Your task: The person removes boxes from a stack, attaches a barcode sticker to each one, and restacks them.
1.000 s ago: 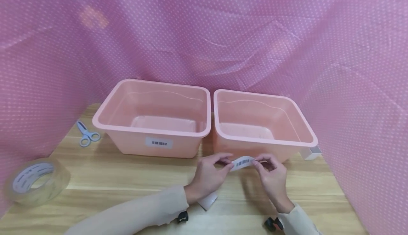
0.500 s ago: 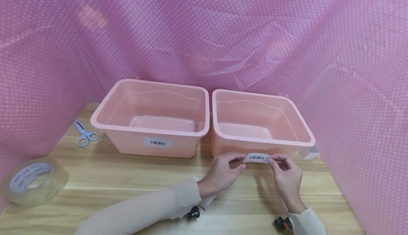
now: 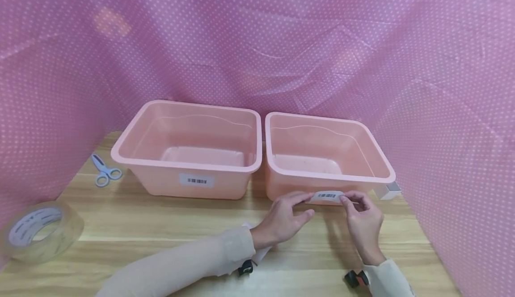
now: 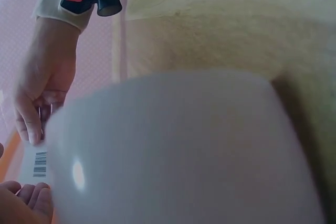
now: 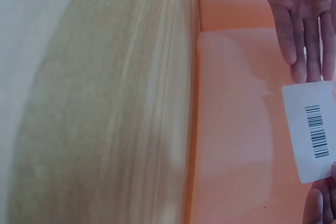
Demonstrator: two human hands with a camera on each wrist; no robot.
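A white barcode label (image 3: pixel 327 196) lies at the front wall of the right pink tub (image 3: pixel 289 183). My right hand (image 3: pixel 364 218) pinches the label's right end between thumb and fingers. At its left end, my left hand (image 3: pixel 283 218) has straight fingers touching the edge, the thumb held apart. In the right wrist view the barcode label (image 5: pixel 310 129) spans between both hands, against the tub wall. How much of its back touches the wall, I cannot tell. The left pink tub (image 3: pixel 161 183) bears a similar barcode label (image 3: pixel 196 180) on its front.
Grey-blue scissors (image 3: pixel 105 171) lie left of the tubs. A large roll of clear tape (image 3: pixel 42 230) is at the front left. A small white box (image 3: pixel 388 191) stands by the right tub. Pale paper (image 3: pixel 261 254) shows near my left wrist. Pink dotted cloth (image 3: pixel 257 42) surrounds the table.
Both hands have moved right, bringing the label up to the right tub's front. The left thumb has come off the label, leaving that hand's fingers straight against its end.
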